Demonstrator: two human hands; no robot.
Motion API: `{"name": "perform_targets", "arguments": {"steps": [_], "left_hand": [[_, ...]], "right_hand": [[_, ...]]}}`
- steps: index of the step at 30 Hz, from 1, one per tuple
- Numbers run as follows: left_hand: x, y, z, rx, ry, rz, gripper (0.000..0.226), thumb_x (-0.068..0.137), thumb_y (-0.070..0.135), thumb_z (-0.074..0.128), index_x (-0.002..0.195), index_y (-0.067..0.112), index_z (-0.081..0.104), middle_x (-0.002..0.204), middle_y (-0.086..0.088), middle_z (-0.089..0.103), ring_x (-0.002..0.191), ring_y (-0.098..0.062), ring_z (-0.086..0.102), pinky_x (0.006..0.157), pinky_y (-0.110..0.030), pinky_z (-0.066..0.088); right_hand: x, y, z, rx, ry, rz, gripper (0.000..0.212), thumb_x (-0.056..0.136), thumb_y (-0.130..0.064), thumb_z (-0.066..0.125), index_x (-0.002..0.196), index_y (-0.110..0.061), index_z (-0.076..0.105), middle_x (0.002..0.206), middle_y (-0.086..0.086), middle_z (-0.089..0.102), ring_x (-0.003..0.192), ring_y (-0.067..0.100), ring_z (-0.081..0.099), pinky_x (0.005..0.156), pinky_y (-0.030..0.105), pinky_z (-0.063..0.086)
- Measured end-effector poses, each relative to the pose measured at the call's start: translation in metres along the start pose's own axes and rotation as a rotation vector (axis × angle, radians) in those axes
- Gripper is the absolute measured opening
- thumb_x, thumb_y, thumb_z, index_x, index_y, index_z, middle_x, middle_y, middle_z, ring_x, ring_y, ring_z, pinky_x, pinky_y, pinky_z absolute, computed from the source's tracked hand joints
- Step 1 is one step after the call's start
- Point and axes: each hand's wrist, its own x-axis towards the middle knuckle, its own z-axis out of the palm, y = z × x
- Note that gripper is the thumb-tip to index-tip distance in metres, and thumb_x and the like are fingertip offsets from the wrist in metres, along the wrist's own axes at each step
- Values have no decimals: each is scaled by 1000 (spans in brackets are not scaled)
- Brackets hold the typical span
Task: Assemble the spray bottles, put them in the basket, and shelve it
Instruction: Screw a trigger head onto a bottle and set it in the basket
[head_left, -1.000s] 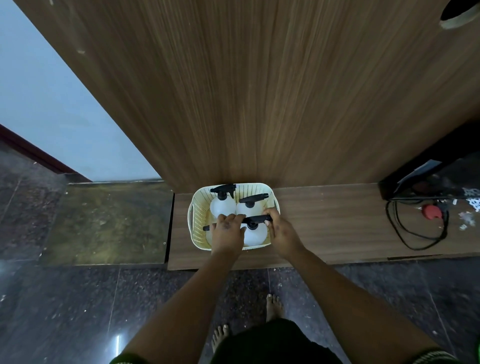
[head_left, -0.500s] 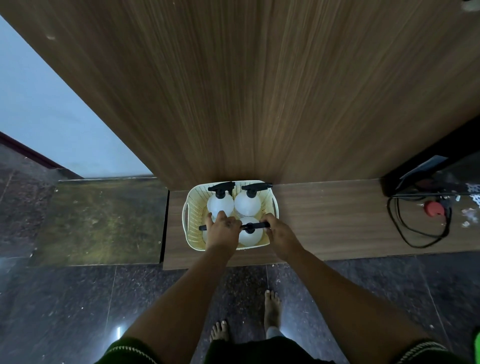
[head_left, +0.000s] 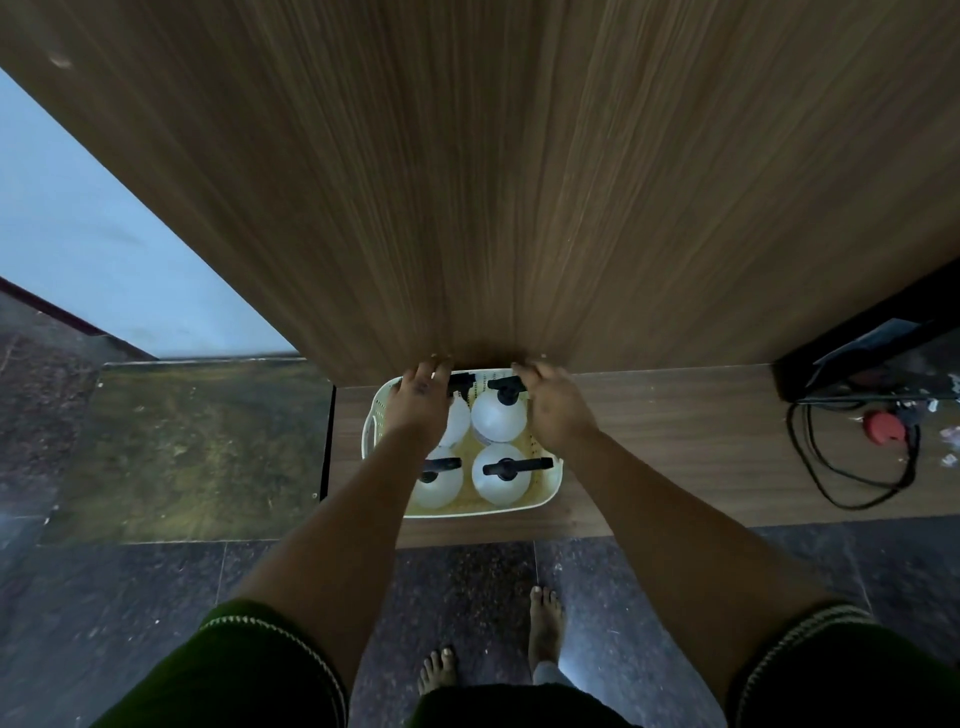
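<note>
Wooden panel (head_left: 519, 182) overhangs basket (head_left: 540, 499) | hands (head_left: 421, 400) (head_left: 550, 410) open, above bottles (head_left: 500, 475) | cable (head_left: 852, 467) right

The far rim of the basket (head_left: 545, 496) is hidden under the lower edge of the wooden panel (head_left: 519, 182). The left hand (head_left: 420, 402) covers most of the far left spray bottle (head_left: 458, 423), and its forearm hides the left part of the near left spray bottle (head_left: 441, 483). The fingertips of both hands are blurred at the panel edge, so whether they touch the rim or the panel cannot be told. The right hand (head_left: 553, 410) hides the right wall of the basket there. The black cable (head_left: 852, 478) is cut off by the right edge, and the small objects near it are too small to tell.
</note>
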Motion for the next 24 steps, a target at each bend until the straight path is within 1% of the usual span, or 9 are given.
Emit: {"name": "perform_targets", "arguments": {"steps": [2, 4, 6, 8, 9, 13, 18, 22, 24], "left_hand": [[5, -10, 5, 58, -80, 19, 50, 99, 23, 42, 148, 23, 29, 150, -8, 38, 131, -34, 41, 103, -46, 39], [7, -17, 9, 76, -109, 9, 51, 98, 18, 39, 147, 26, 30, 146, -11, 43, 127, -37, 44, 102, -46, 41], [8, -22, 9, 65, -108, 12, 51, 94, 8, 39, 143, 22, 37, 140, -13, 47, 124, -37, 46, 98, -42, 44], [5, -27, 7, 52, -84, 38, 50, 90, 2, 40, 136, 18, 45, 129, -14, 52, 118, -37, 47, 92, -39, 46], [4, -31, 6, 49, -78, 49, 51, 88, 0, 40, 135, 18, 46, 127, -14, 51, 118, -36, 47, 91, -38, 46], [-1, -42, 8, 37, -76, 63, 54, 90, 2, 44, 141, 20, 40, 137, -10, 45, 125, -31, 40, 97, -38, 45], [-2, -41, 9, 20, -129, 54, 60, 92, -1, 38, 148, 20, 30, 143, -9, 40, 132, -29, 35, 102, -39, 41], [-2, -42, 11, 30, -126, 34, 54, 98, 19, 43, 149, 20, 26, 143, -9, 40, 133, -29, 35, 103, -43, 41], [-4, -42, 11, 87, -123, 48, 58, 97, 27, 47, 149, 17, 25, 143, -9, 41, 132, -30, 37, 103, -42, 39]], "right_hand": [[12, -2, 7, -155, -76, -28, 57, 91, 2, 37, 146, -11, 33, 151, 12, 34, 143, 30, 25, 118, 40, 23], [17, -7, 10, -225, -83, -5, 54, 91, -1, 38, 144, -11, 37, 144, 12, 43, 135, 32, 35, 114, 41, 29], [20, -13, 12, -250, -69, 4, 45, 89, -2, 42, 133, -9, 48, 130, 13, 54, 123, 31, 47, 102, 38, 41], [22, -19, 13, -279, -70, -22, 36, 86, -1, 46, 120, -7, 56, 119, 12, 59, 113, 30, 53, 91, 37, 44], [22, -21, 15, -285, -65, -35, 35, 85, 0, 47, 117, -7, 57, 116, 12, 60, 111, 30, 54, 89, 37, 44], [22, -21, 28, -228, -40, -32, 36, 85, -3, 48, 120, -7, 58, 117, 13, 60, 112, 29, 54, 95, 36, 43], [26, -21, 35, -201, -53, -30, 38, 84, -5, 50, 122, -7, 58, 119, 14, 60, 117, 30, 51, 102, 35, 39], [21, -20, 34, -165, 20, -81, 50, 83, 0, 49, 132, -11, 53, 126, 13, 57, 125, 31, 45, 115, 37, 25], [14, -19, 32, -101, 71, -101, 54, 81, -1, 52, 133, -14, 52, 126, 12, 56, 124, 31, 45, 114, 38, 26]]}}
